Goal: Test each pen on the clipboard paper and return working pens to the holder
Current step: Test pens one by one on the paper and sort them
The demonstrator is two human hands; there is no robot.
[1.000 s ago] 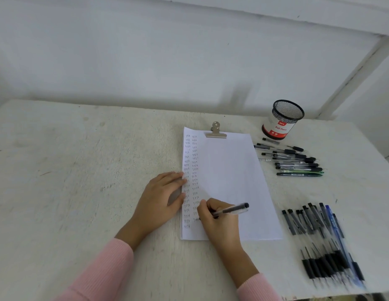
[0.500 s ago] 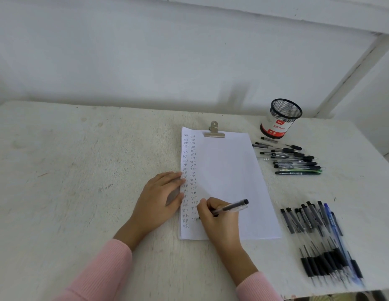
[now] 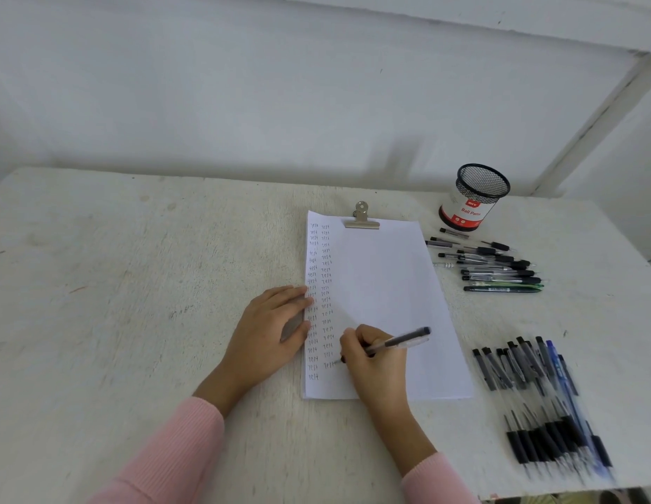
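Two columns of tiny scribbled marks run down the left edge of the paper (image 3: 385,303), and the second column is nearly at the bottom, so I'd say a good many pens have had their turn. The mesh holder (image 3: 473,201) stands at the far right of the table (image 3: 135,285), and no pen pokes out of its rim, so returning the working ones looks not yet done. Just near of it lies the far pile of pens (image 3: 498,267), lined up side by side. Closer in on the right sits the near pile of pens (image 3: 534,394), a bigger fanned bunch. Which heap is tested and which is waiting I cannot tell, but there's plenty left either way. Now the hands. The right hand (image 3: 378,361) is curled round the pen (image 3: 400,340) in a writing grip, thumb and fingers pinching it low. The tip is down on the sheet right beside the lowest mark of the second column, and the cap end angles up to the far right. The left hand (image 3: 265,332) lies flat with its fingers straight. The fingertips press the left edge of the sheet and the palm rests on the tabletop, steadying the page under the clip (image 3: 361,220) at the far end. This one is mid-test, and its verdict is yet to come
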